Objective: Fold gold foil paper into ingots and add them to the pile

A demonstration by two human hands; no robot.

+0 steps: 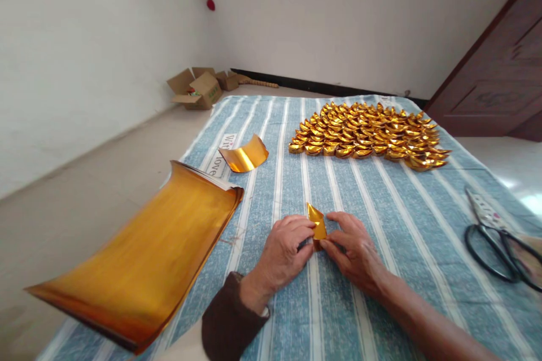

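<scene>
Scissors with black handles lay at the right edge of the striped blue cloth, well apart from the hands. Folded gold ingots sat packed in rows at the far side. To the left, a stack of gold foil sheets hung over the cloth's edge, and a single curled gold sheet lay beyond it. Open cardboard boxes stood on the floor by the wall. Nothing lay between the hands and the ingots.

Near the front middle of the cloth, the left hand and right hand pinched a small folded gold paper between fingertips and thumbs. It stood nearly upright, long axis vertical, its pointed tip up and leaning slightly left
</scene>
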